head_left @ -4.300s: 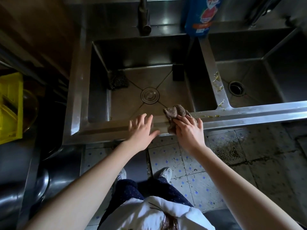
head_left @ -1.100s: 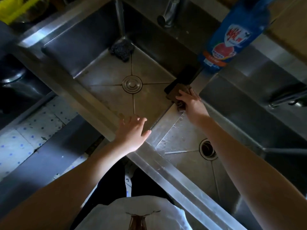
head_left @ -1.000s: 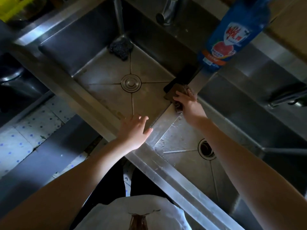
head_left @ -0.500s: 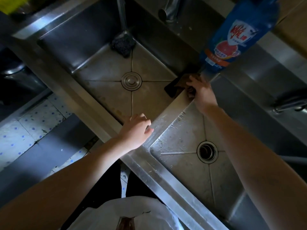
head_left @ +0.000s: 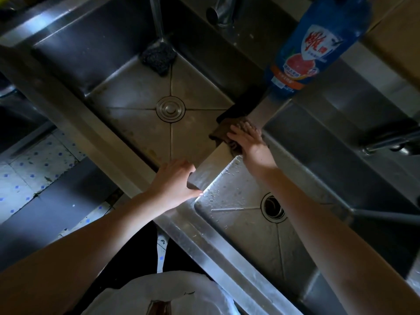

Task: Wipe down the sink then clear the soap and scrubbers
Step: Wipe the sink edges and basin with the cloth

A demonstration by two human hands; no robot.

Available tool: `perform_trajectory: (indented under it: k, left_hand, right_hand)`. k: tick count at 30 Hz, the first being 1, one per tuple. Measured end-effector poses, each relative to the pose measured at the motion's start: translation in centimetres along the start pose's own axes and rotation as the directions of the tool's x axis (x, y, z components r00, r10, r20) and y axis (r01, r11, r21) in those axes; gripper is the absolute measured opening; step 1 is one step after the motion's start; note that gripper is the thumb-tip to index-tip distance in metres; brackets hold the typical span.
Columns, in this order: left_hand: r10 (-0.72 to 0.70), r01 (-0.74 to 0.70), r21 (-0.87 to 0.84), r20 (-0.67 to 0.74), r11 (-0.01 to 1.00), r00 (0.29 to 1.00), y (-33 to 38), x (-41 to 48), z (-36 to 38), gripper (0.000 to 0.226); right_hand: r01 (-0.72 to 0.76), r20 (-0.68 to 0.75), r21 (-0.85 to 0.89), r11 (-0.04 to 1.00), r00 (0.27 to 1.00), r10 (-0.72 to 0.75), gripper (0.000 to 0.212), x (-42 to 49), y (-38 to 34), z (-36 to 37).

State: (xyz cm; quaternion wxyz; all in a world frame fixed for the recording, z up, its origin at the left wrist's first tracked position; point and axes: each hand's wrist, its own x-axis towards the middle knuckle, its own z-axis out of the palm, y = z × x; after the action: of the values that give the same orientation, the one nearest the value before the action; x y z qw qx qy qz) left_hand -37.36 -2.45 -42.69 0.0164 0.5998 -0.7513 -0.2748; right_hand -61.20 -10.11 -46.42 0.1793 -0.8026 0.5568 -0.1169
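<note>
A steel double sink [head_left: 127, 153] fills the view. My right hand [head_left: 248, 142] presses a brown cloth [head_left: 223, 130] flat on the divider [head_left: 213, 161] between the two basins. My left hand [head_left: 176, 181] rests on the front rim where the divider joins it, holding nothing, fingers together with the thumb out. A blue dish soap bottle [head_left: 316, 44] stands at the far end of the divider. A dark scrubber [head_left: 158, 57] lies in the far corner of the left basin. A flat dark scrubber [head_left: 241, 103] leans against the divider wall, just past the cloth.
The left basin's drain [head_left: 170, 108] is plugged; the right basin's drain [head_left: 272, 206] is uncovered, with water drops around it. A faucet [head_left: 221, 11] hangs over the back rim. A second tap [head_left: 391, 142] is at the right. Tiled floor [head_left: 29, 169] lies at the left.
My right hand has drawn the cloth back along the divider toward me, away from the soap bottle. My left hand has shifted slightly right onto the divider's near end.
</note>
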Motion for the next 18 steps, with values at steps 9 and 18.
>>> perform_trajectory:
  k: [9, 18]
  left_hand:
    - [0.033, -0.034, 0.047, 0.024, 0.998, 0.999, -0.5, -0.4, -0.3, 0.056]
    - [-0.053, 0.058, 0.062, -0.070, 0.996, 0.996, -3.5, -1.6, -2.0, 0.050]
  right_hand:
    - [-0.159, -0.066, 0.058, 0.986, 0.985, 0.162, 0.053, 5.1, 5.8, -3.4]
    - [-0.313, -0.055, 0.264, 0.912, 0.939, 0.338, 0.043, 5.6, 4.9, -3.3]
